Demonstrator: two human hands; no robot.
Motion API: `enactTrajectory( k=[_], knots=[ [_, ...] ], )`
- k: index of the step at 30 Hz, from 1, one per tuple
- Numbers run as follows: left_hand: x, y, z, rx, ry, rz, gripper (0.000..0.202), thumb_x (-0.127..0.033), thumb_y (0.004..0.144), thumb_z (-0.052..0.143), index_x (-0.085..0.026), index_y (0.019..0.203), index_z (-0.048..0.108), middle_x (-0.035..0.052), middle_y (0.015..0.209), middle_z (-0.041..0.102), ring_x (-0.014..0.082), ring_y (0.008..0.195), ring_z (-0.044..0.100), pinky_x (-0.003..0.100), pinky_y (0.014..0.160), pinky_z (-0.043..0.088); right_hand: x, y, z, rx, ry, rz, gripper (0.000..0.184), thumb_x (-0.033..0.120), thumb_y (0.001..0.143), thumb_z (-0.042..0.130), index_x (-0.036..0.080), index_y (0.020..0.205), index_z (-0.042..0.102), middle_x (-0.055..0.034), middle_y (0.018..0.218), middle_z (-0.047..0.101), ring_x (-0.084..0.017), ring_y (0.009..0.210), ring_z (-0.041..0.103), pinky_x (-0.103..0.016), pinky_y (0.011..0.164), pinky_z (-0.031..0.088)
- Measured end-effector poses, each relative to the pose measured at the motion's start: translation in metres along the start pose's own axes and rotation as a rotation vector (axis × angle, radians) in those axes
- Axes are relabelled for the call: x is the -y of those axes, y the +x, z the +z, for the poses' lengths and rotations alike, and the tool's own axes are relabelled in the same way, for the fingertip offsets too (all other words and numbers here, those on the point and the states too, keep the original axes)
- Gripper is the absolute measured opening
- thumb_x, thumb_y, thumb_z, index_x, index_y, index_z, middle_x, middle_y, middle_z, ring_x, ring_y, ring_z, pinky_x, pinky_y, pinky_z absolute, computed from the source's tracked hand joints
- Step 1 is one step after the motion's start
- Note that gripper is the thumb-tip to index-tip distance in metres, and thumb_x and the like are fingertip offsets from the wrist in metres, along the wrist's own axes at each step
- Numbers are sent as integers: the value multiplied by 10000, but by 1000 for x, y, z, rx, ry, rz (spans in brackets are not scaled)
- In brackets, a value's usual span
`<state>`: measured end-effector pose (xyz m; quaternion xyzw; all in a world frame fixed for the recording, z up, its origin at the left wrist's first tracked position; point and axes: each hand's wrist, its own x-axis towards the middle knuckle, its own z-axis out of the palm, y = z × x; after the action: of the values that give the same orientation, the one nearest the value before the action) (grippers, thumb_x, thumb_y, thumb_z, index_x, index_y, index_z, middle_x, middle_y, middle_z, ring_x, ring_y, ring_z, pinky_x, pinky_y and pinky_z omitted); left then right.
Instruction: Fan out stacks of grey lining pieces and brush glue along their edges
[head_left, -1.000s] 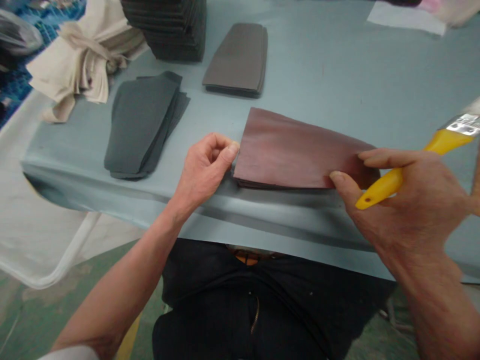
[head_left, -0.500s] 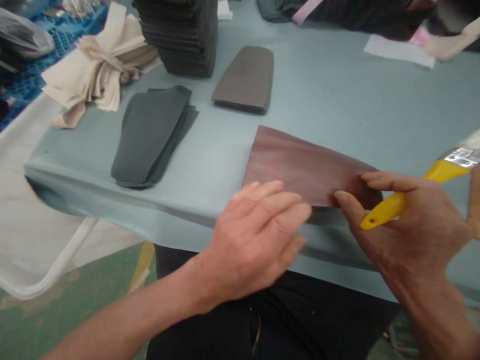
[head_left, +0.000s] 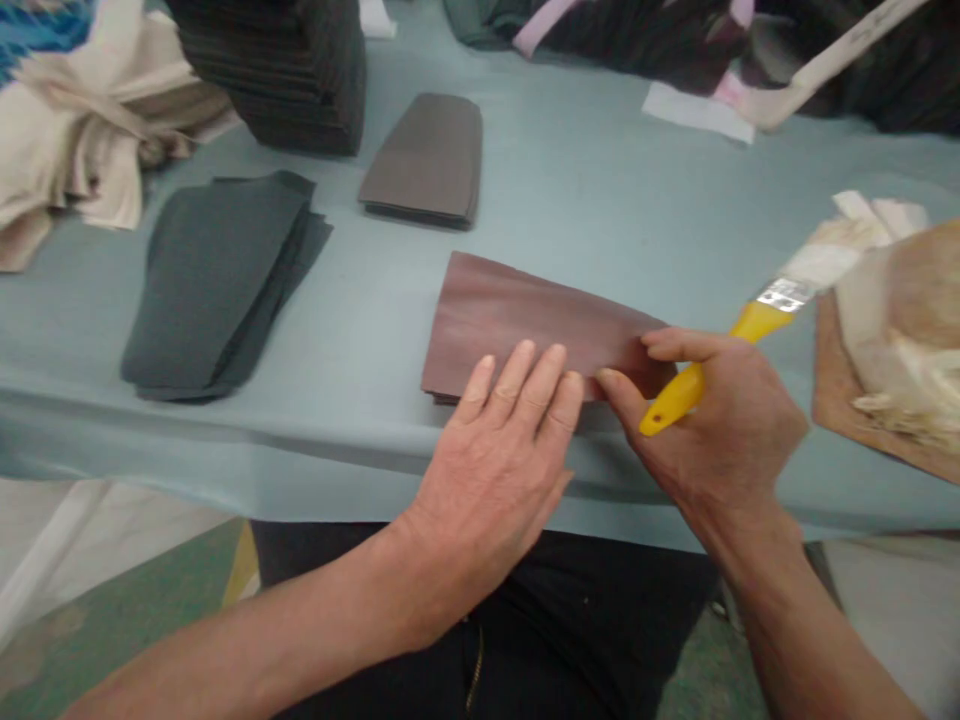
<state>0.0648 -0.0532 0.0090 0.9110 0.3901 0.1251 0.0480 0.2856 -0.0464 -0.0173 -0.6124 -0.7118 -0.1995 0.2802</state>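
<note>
A stack of reddish-brown, leather-like pieces (head_left: 517, 310) lies near the table's front edge. My left hand (head_left: 502, 450) rests flat over its near edge, fingers stretched out and holding nothing. At the narrow right end, the thumb and forefinger of my right hand (head_left: 720, 430) touch the top piece. That same hand carries a paintbrush (head_left: 761, 318), its yellow handle lying across the palm and its pale bristles pointing up and right. Whether the two fingertips pinch the piece's edge I cannot tell.
Dark green cut pieces (head_left: 217, 280) lie at left, a smaller grey-brown stack (head_left: 427, 155) behind. A tall dark stack (head_left: 285, 80) and tied beige strips (head_left: 97, 120) stand at the back left. At right, a glue-crusted container (head_left: 922, 310) sits on a brown board (head_left: 832, 370).
The camera view has swung right, bringing the container into sight. My left hand has gone from loosely curled to lying flat on the brown stack. The right hand still holds the paintbrush.
</note>
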Motion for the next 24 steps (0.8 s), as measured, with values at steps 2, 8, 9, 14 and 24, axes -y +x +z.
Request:
enactTrajectory(
  k=[2, 8, 9, 14, 24],
  knots=[
    [3, 0, 0, 17, 3, -15, 701, -390, 1019, 676, -76, 1624, 512, 207, 1729, 444, 411, 1618, 435, 599, 1313, 422, 2, 1, -1, 10, 23, 11, 325, 502, 962, 739, 231, 1108, 634, -60, 1062, 776, -229, 875, 706, -359, 807, 530],
    [10, 0, -1, 51, 45, -33, 735, -374, 999, 692, -104, 1653, 490, 198, 1740, 413, 448, 1623, 412, 650, 1309, 401, 4, 2, 0, 14, 39, 38, 328, 507, 974, 735, 237, 1110, 610, -55, 1096, 772, -230, 870, 692, -374, 803, 519],
    [11, 0, -1, 62, 51, -35, 743, -369, 997, 692, -105, 1659, 481, 198, 1746, 398, 452, 1627, 403, 660, 1311, 393, 4, 2, 0, 17, 44, 44, 326, 514, 979, 729, 239, 1106, 608, -54, 1098, 774, -232, 875, 694, -376, 804, 516],
    [13, 0, 0, 93, 84, -47, 739, -335, 1013, 662, -111, 1683, 444, 196, 1764, 363, 456, 1641, 371, 684, 1315, 368, 5, 3, -1, 22, 54, 52, 346, 544, 985, 726, 233, 1078, 607, -55, 1077, 777, -239, 863, 686, -384, 785, 488],
    [12, -1, 4, 75, 112, -65, 767, -338, 994, 706, -121, 1681, 444, 182, 1761, 377, 440, 1643, 377, 664, 1325, 351, 6, 3, 5, 16, 55, 105, 345, 554, 969, 737, 226, 1027, 646, -40, 994, 756, -235, 875, 649, -373, 773, 452]
  ],
)
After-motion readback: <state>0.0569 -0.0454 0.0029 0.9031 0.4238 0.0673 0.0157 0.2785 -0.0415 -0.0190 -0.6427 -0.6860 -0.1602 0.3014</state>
